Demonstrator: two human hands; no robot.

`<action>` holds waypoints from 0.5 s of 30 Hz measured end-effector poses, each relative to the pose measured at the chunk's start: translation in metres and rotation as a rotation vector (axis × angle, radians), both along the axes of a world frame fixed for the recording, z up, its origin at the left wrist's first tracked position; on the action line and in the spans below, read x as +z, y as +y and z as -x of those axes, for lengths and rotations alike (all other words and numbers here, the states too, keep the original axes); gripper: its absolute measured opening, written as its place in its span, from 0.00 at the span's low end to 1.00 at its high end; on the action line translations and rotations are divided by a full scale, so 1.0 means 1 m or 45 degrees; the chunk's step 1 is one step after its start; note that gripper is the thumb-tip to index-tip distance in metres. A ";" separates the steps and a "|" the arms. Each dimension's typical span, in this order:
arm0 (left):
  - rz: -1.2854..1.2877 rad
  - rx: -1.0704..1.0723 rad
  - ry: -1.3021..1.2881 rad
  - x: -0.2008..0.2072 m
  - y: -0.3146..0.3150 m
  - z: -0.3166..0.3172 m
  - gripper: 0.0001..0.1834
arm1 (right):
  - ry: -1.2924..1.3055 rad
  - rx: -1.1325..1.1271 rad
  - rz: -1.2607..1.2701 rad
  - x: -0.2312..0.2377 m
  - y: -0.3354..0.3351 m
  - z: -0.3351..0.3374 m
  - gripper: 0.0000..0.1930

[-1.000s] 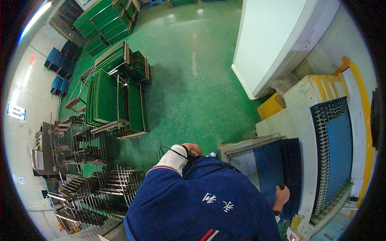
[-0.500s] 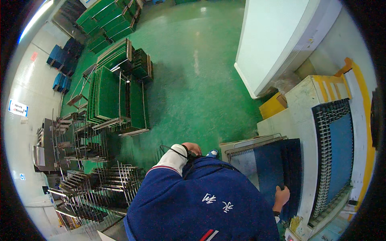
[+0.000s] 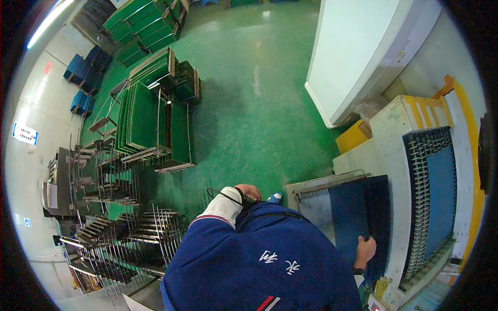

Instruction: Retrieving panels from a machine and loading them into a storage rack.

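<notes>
My right hand (image 3: 364,250) lies on the near edge of a dark blue panel (image 3: 358,217), fingers curled over it. The panel rests flat on a metal tray (image 3: 311,187) at the front of a cream machine. My left hand (image 3: 248,192) is held out in front of my chest above the green floor, in a white cuff with a thin black cord looped at the wrist. Its fingers look curled, and I cannot make out anything in them. A blue shoe tip (image 3: 275,197) shows just past it.
A mesh conveyor (image 3: 421,207) carrying another blue panel runs along the machine on the right. Wire racks of green boards (image 3: 150,119) stand to the left, with empty wire racks (image 3: 124,243) nearer me. A large white cabinet (image 3: 358,57) stands ahead on the right.
</notes>
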State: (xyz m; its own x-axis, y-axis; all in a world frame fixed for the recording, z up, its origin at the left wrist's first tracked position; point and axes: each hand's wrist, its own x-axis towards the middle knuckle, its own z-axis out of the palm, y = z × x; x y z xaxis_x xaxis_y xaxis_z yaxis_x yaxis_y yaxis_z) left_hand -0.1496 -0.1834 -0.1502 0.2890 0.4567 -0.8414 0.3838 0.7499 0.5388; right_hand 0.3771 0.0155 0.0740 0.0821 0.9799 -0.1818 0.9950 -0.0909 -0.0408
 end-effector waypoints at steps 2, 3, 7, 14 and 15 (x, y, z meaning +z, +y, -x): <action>-0.072 -0.038 0.022 0.013 -0.004 -0.003 0.23 | 0.002 -0.031 0.034 0.012 0.000 0.010 0.24; -0.084 -0.033 0.016 0.007 -0.010 -0.003 0.23 | 0.005 -0.040 0.050 0.016 0.000 0.014 0.24; -0.099 -0.043 0.043 0.007 -0.017 -0.007 0.23 | -0.030 -0.018 -0.015 -0.009 -0.002 -0.011 0.24; -0.062 0.207 0.053 -0.004 -0.046 -0.011 0.20 | 0.000 0.049 -0.037 -0.003 0.000 -0.005 0.25; -0.062 0.212 0.054 -0.005 -0.046 -0.012 0.20 | 0.017 0.058 -0.023 -0.005 0.000 -0.008 0.25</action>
